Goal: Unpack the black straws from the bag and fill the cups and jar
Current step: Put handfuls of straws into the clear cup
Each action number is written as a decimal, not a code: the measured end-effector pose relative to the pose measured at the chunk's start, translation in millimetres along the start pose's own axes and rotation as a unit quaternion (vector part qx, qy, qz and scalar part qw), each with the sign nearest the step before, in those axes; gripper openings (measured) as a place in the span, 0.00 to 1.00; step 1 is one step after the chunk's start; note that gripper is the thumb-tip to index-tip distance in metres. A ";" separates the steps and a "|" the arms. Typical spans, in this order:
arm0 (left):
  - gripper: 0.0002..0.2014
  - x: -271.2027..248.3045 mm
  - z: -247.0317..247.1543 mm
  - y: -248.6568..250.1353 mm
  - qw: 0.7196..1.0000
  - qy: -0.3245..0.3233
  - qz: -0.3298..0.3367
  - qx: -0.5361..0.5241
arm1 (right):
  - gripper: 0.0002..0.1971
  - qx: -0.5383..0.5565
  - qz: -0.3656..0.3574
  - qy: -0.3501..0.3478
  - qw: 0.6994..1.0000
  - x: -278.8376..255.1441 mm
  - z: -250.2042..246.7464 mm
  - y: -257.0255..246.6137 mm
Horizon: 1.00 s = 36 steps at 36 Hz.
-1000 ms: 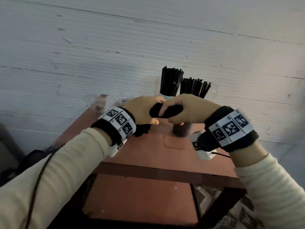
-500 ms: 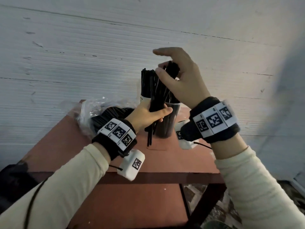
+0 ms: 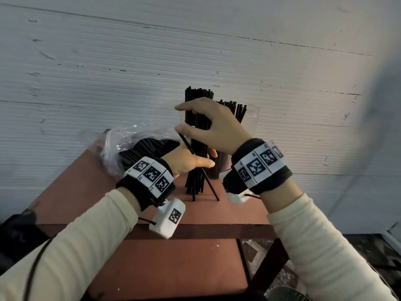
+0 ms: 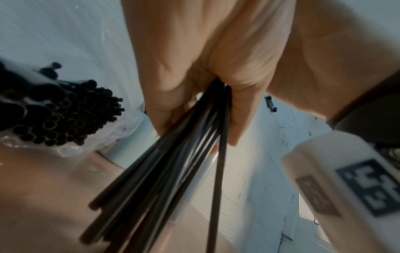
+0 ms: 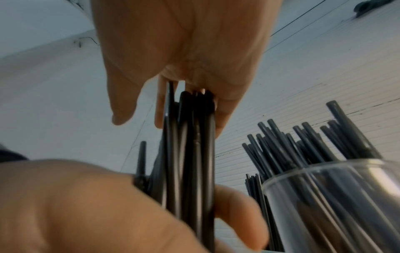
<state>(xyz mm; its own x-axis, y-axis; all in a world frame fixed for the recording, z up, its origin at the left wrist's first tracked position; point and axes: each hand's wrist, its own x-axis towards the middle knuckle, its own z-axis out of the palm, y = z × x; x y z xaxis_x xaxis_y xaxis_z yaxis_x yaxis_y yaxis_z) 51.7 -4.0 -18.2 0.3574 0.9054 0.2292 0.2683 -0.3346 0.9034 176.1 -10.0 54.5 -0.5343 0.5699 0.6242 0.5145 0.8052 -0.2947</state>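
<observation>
Both the left hand (image 3: 186, 160) and right hand (image 3: 213, 124) grip a bundle of thin black plastic straws (image 3: 198, 170) upright on the reddish bench (image 3: 134, 268); two clear containers (image 5: 337, 202) at the far edge already stand full, while the crinkled clear plastic bag (image 3: 121, 144) holds more.

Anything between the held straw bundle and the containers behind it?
No separate object does. The bundle, gripped by the left hand and right hand, stands right before the clear cup, but that cup already looks packed with straws.

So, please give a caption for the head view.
Both hands square a bundle of thin black plastic straws on the reddish table.
</observation>
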 end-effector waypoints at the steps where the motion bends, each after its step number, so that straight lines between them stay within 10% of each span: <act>1: 0.10 0.3 -1.0 1.2 1.000 -0.008 -0.002 0.002 | 0.20 -0.001 -0.003 -0.008 1.000 0.6 1.0 -0.5; 10: 0.09 0.7 -9.2 4.9 0.999 -0.034 -0.032 -0.022 | 0.01 -0.040 -0.006 0.015 0.999 8.3 3.9 0.0; 29: 0.04 2.8 -3.9 -25.2 0.990 -0.024 -0.135 -0.031 | 0.06 -0.034 0.012 0.018 0.999 2.9 7.3 11.8; 36: 0.24 -0.2 -4.6 -15.9 0.994 -0.017 -0.102 0.023 | 0.27 0.004 0.038 0.089 0.995 -6.6 -1.7 3.6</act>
<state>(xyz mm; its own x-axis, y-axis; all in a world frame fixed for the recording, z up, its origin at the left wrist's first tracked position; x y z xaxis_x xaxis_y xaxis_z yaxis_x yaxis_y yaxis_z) 43.2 2.3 -30.9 0.3210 0.9466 0.0308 0.3780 -0.1578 0.9123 182.6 -11.1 50.5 -0.3659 0.5920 0.7181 0.5428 0.7625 -0.3521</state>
